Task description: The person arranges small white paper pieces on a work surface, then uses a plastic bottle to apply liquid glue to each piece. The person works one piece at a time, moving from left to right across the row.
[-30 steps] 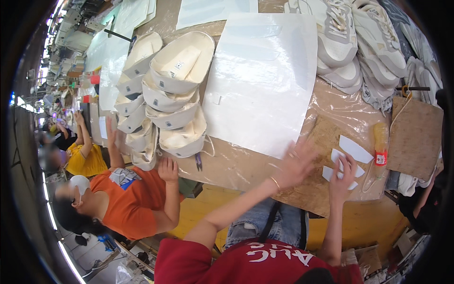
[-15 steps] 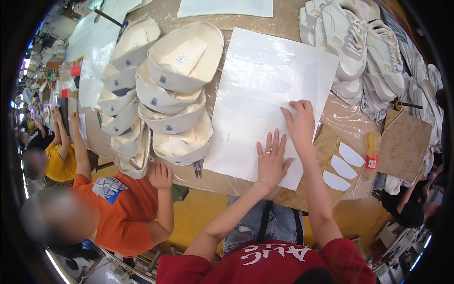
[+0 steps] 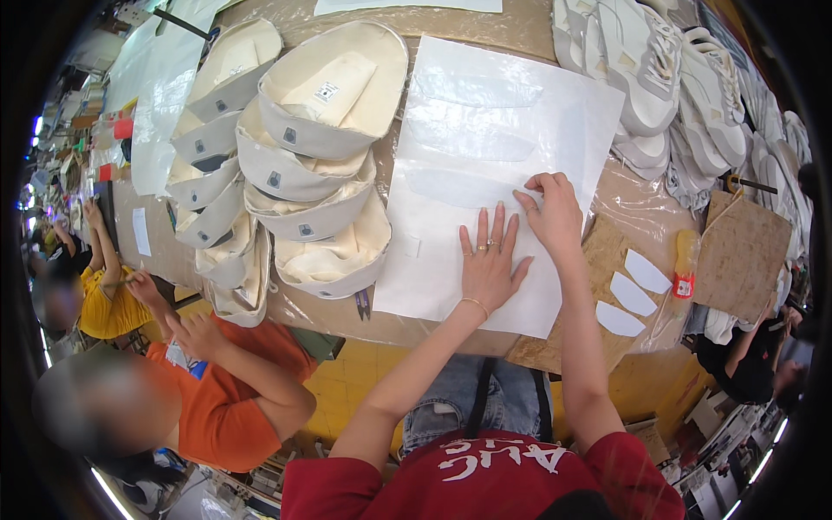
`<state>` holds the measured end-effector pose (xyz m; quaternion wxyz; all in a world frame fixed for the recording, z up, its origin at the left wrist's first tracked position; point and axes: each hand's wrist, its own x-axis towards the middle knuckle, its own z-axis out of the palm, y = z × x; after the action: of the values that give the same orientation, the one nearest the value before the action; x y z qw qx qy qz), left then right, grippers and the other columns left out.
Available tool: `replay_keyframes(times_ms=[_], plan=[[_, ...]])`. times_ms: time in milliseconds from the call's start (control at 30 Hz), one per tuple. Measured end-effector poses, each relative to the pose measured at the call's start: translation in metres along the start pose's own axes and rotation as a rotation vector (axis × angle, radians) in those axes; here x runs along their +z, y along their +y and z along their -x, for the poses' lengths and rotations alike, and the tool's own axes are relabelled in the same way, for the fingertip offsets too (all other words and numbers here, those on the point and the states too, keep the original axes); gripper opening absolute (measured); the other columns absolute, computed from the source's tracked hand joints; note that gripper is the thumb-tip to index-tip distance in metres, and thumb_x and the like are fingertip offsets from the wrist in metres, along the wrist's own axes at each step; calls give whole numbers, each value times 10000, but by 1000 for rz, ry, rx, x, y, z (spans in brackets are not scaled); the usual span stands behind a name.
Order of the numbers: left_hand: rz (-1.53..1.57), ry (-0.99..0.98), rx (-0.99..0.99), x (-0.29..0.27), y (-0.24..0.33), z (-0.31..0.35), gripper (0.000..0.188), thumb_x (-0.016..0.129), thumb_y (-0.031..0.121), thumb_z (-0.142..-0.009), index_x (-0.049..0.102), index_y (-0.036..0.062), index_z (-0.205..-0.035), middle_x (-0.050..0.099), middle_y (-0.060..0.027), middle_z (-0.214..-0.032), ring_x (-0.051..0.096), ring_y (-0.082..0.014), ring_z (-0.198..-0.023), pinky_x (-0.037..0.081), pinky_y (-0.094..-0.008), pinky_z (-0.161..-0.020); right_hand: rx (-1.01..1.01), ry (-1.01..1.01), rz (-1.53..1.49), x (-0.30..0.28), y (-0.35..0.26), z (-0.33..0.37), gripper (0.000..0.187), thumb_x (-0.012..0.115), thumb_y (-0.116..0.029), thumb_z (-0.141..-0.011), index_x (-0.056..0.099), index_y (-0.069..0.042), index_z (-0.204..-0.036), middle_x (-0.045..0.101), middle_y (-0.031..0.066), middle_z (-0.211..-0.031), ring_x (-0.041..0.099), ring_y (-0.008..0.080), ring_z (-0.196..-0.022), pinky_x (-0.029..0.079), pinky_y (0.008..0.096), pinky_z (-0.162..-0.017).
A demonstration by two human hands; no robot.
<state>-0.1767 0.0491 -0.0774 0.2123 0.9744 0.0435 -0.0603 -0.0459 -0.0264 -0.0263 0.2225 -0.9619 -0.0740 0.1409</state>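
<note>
Three white pieces (image 3: 633, 295) lie apart at right; pale shapes (image 3: 472, 140) remain on the central sheet (image 3: 433, 295). Left hand (image 3: 492, 267) flat, fingers spread; right hand (image 3: 555, 214) curled, grip unclear.

Can't see what's under the left hand (image 3: 492, 270), its palm covers that bit of the white sheet (image 3: 418, 290), and the right hand (image 3: 555, 212) has its fingers curled so I can't tell if they're pinching anything. Right forearm (image 3: 582, 338) hides part of the brown board (image 3: 600, 251). Far sheet (image 3: 407, 6) gets chopped by the top edge, the sneakers (image 3: 637, 78) too, and the red shirt (image 3: 390, 490) runs off the bottom. Tag (image 3: 327, 91) print's too tiny to read, and the orange-shirted co-worker's head (image 3: 108, 399) is just blur.
</note>
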Motion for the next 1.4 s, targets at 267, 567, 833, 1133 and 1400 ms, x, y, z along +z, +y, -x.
replay_keyframes(times_ms=[267, 567, 833, 1133, 1400], plan=[[10, 17, -1, -2, -1, -1, 751, 487, 531, -924, 300, 99, -1510, 146, -145, -1604, 78, -356, -1477, 16, -602, -1133, -50, -134, -23, -7, 1, -18, 221, 732, -170, -821, 626, 6, -903, 627, 145, -899, 631, 275, -846, 500, 377, -742], [165, 212, -42, -31, 1, -20, 640, 706, 432, -781, 527, 86, -1289, 456, -131, -1375, 413, -335, -1262, 291, -500, -1017, 18, -125, -299, -7, 1, -15, 205, 701, -65, -827, 598, -2, -992, 612, 95, -710, 573, 189, -641, 480, 320, -614], [283, 75, -158, -52, -11, -88, 293, 730, 220, -730, 581, 76, -937, 567, -86, -941, 610, -264, -889, 490, -386, -663, -162, -205, -513, -22, -13, -3, 275, 608, 24, -817, 549, -39, -1078, 541, 63, -734, 548, 189, -674, 469, 325, -630], [521, 225, -85, -50, -25, -88, 142, 677, 149, -815, 641, 12, -796, 577, -110, -766, 607, -257, -697, 484, -362, -572, -137, 94, -582, 8, 13, 8, 507, 545, -358, -950, 470, -97, -1378, 469, 180, -1391, 416, 325, -1313, 337, 423, -1076], [989, 428, -371, -147, -89, -39, 96, 654, 67, -873, 631, -17, -833, 589, -4, -791, 510, -95, -744, 425, -270, -683, -351, 94, 117, 40, 28, 24, 617, 553, -432, -932, 397, -161, -1465, 251, 154, -1562, 251, 340, -1433, 276, 440, -1133]])
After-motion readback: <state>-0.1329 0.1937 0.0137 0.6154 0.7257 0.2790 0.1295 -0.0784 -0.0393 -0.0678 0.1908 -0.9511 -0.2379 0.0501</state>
